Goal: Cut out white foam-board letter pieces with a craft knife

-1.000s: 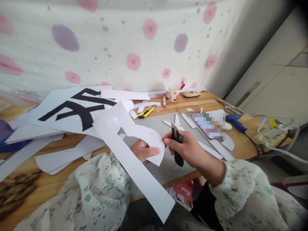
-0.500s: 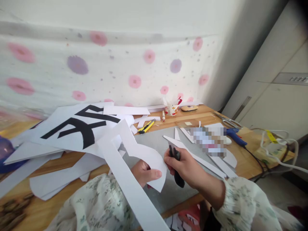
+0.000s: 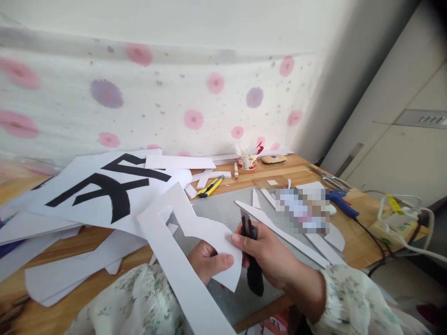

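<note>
My left hand (image 3: 209,263) grips a white board cutout (image 3: 183,267), thumb pressed on its face near the curved end. The cutout has a long straight strip and a rounded arm, and is held up above a grey cutting mat (image 3: 223,302). In my right hand (image 3: 279,258) is a black utility knife (image 3: 255,279), its blade pointing up and away from me. The right thumb tip rests on the cutout's curved edge, while the knife's handle hangs beside it. Long thin white board pieces (image 3: 286,230) lie on the mat beyond my right hand.
White sheets with black lettering (image 3: 87,209) and offcuts cover the left side. A yellow utility knife (image 3: 211,186), paper cup (image 3: 247,162), scissors (image 3: 330,177), blue glue gun (image 3: 344,203) and power strip (image 3: 396,223) with cords lie around. A blurred patch hides something on the mat.
My right thumb has moved onto the cutout's curved edge, and the knife stands more upright beside it. The view has shifted slightly, so the sheets on the left appear farther left.
</note>
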Available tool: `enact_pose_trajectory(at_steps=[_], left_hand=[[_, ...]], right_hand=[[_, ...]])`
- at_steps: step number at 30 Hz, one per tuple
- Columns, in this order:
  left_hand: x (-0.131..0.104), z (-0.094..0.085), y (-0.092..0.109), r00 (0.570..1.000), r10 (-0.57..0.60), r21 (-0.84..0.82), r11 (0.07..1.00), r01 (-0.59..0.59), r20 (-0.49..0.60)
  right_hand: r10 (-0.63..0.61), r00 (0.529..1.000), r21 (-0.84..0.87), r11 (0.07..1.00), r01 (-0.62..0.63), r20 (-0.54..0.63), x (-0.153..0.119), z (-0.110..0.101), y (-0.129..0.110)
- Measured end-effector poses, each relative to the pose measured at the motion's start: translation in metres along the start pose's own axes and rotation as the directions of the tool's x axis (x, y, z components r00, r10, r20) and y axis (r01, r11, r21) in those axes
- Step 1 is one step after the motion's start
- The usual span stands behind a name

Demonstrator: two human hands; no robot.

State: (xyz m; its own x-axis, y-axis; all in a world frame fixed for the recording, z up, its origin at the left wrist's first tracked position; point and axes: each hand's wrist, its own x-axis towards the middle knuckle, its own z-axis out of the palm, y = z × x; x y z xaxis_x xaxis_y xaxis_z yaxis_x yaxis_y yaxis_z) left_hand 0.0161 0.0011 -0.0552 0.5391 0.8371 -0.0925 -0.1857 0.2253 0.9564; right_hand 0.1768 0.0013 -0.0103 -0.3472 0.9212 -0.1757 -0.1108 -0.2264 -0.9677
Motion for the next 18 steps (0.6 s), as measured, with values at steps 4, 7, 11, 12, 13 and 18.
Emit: enact_pose_trajectory(at_steps=[4, 7, 11, 12, 13, 18], left_hand=[[-0.001, 0.002, 0.002, 0.998, 0.014, -0.097, 0.995, -0.019, -0.059], [-0.002, 0.003, 0.003, 0.998, 0.021, -0.173, 0.985, -0.031, -0.062], [-0.002, 0.004, 0.006, 0.999, 0.011, -0.232, 0.972, -0.018, -0.030], [-0.003, 0.004, 0.006, 0.999, 0.006, -0.232, 0.973, -0.013, -0.032], [-0.003, 0.005, 0.007, 0.999, -0.004, -0.224, 0.975, -0.004, -0.033], [-0.006, 0.006, 0.011, 0.997, -0.076, -0.146, 0.987, 0.074, -0.012]], right_hand=[[0.020, 0.998, 0.185, 0.982, -0.032, 0.067, 0.004, 0.000, 0.006], [0.019, 0.994, 0.250, 0.967, -0.045, 0.105, 0.006, -0.001, 0.009], [0.018, 0.993, 0.239, 0.970, -0.045, 0.114, 0.006, -0.004, 0.009], [0.017, 0.994, 0.209, 0.977, -0.040, 0.110, 0.006, -0.006, 0.008], [0.016, 0.994, 0.165, 0.986, -0.034, 0.106, 0.004, -0.007, 0.007], [0.042, 0.993, -0.061, 0.997, -0.036, 0.107, -0.008, -0.016, -0.002]])
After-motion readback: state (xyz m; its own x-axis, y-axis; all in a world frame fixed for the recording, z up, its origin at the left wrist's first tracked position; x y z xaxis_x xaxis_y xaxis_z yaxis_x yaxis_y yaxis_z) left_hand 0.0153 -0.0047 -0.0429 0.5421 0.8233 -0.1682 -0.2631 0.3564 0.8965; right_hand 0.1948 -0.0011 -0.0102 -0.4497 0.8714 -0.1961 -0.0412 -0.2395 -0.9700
